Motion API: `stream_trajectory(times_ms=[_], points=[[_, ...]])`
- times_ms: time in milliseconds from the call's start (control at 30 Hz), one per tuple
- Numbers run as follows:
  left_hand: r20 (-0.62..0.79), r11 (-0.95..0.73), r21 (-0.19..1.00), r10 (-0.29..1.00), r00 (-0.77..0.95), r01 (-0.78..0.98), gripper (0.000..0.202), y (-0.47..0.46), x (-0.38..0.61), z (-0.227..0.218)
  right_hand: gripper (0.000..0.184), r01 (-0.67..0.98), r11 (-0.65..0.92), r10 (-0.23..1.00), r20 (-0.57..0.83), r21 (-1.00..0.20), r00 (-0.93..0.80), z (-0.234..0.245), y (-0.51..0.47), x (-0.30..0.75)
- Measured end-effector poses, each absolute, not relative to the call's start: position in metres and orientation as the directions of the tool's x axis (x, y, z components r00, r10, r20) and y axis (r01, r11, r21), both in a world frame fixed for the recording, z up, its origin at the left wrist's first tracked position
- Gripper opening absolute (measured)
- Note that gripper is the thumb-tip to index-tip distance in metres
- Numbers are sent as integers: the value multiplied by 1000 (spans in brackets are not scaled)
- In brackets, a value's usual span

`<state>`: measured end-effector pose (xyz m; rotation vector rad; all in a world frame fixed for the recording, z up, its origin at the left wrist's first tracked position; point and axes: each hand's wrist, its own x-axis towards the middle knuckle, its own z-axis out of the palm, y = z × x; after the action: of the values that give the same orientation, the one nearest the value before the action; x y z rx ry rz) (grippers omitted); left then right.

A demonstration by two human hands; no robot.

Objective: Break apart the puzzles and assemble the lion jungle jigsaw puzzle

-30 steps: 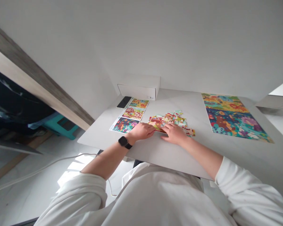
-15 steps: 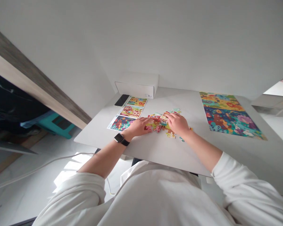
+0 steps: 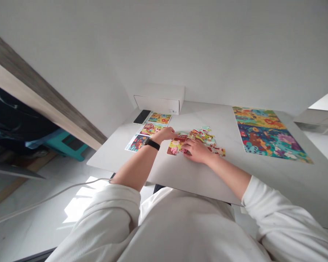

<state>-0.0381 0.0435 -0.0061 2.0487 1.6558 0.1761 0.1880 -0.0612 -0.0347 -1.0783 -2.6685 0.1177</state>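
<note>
Several jigsaw puzzle pieces (image 3: pixel 203 135) lie joined and loose on the table, in yellow, red, green and pink. My left hand (image 3: pixel 166 134), with a black watch (image 3: pixel 152 144) on its wrist, is at the far left edge of the pieces. Its fingers are curled in, and what they hold, if anything, is hidden. Over the near middle of the pieces rests my right hand (image 3: pixel 196 150), its fingers apart and laid on a pink and red part. Left of these, a picture sheet (image 3: pixel 152 128) with three scenes is partly covered by my left wrist.
A dark phone (image 3: pixel 142 116) lies beside the sheet, in front of a white box (image 3: pixel 159 100) by the wall. Two picture panels (image 3: pixel 268 133) in yellow and dark blue lie on the right of the white table (image 3: pixel 169 174). A teal stool (image 3: pixel 68 143) stands on the floor at left.
My left hand has moved up and away from me, its fingers now curled. My right hand has come left and nearer to me, uncovering the far right part of the puzzle.
</note>
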Motion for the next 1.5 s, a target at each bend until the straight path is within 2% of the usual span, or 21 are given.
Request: stream_trajectory(times_ms=[67, 133, 200, 333, 400, 467, 533, 667, 733, 800, 900, 1000, 1067, 1133, 1267, 1400, 1500], points=[[-287, -138, 387, 922, 261, 912, 37, 50, -36, 2, 31, 678, 712, 701, 229, -183, -675, -36, -61, 190], [-351, -146, 323, 899, 262, 935, 49, 52, -33, 9, 32, 682, 704, 708, 253, -197, -659, -38, -61, 192], [-373, -144, 318, 890, 263, 937, 54, 53, -33, 13, 32, 680, 701, 711, 272, -215, -648, -42, -62, 193], [-380, -37, 546, 880, 287, 837, 29, 45, -34, 12, 35, 688, 686, 727, 276, -238, -629, -46, -62, 195], [-431, 91, 654, 861, 271, 751, 35, 39, -34, 10, 38, 714, 660, 750, 262, -233, -608, -45, -62, 197], [-497, 209, 705, 827, 262, 678, 48, 33, -33, 9, 40, 760, 611, 790, 240, -222, -564, -41, -62, 200], [-505, 254, 737, 823, 260, 627, 51, 31, -31, 9, 40, 818, 537, 841, 211, -207, -498, -38, -62, 203], [-366, 185, 777, 910, 192, 601, 44, 30, -32, 11, 37, 919, 355, 930, 166, -169, -329, -36, -60, 212], [-231, 65, 700, 963, 138, 711, 43, 28, -33, 10, 32, 950, 268, 956, 163, -162, -242, -35, -59, 216], [-37, -112, 542, 987, 157, 833, 41, 23, -31, 6, 31, 964, 211, 968, 173, -165, -182, -34, -57, 220], [123, -399, 378, 916, 382, 835, 41, 14, -22, -3, 31, 950, 252, 948, 246, -183, -204, -32, -54, 222], [106, -643, 334, 752, 650, 690, 60, 11, -9, -15, 30, 859, 464, 870, 295, -217, -395, -34, -52, 220], [69, -715, 329, 670, 739, 617, 77, 13, -3, -21, 35, 804, 546, 832, 263, -236, -488, -36, -50, 220], [39, -733, 328, 640, 767, 595, 84, 15, 0, -24, 39, 808, 537, 842, 222, -242, -492, -38, -49, 221], [-2, -748, 242, 637, 771, 618, 87, 15, 2, -19, 28, 875, 426, 900, 202, -229, -386, -37, -46, 231], [-59, -749, 144, 646, 761, 647, 97, 12, 11, -6, 23, 907, 360, 923, 225, -220, -312, -35, -44, 239], [-62, -768, 109, 629, 775, 632, 99, 13, 16, -3, 27, 891, 390, 905, 273, -233, -325, -38, -42, 240]])
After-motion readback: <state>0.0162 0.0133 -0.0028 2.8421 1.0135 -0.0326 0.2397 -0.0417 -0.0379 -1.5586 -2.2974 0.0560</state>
